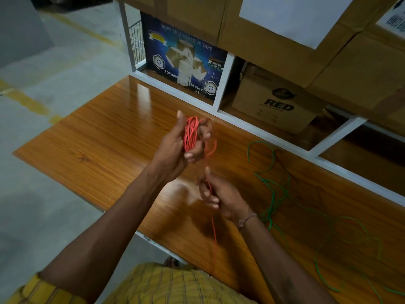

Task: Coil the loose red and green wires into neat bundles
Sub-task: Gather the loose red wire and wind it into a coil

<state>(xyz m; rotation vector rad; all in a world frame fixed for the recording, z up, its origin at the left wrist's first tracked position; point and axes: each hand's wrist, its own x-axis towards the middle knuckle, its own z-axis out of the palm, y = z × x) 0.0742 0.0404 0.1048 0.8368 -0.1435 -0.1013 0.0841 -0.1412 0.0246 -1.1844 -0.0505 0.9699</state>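
The wooden surface (98, 137) stretches under my arms, with the green wire (275, 194) sprawled loose across its right side. My left hand (175, 148) grips the coiled red wire (190, 134) above the surface, fingers curled round the loops. My right hand (221, 196), lower, pinches the trailing red strand.

You have a red wire (190, 135), a green wire (276, 194), an orange-brown wood-grain table (105, 137) and a yellow checked shirt (166, 286).
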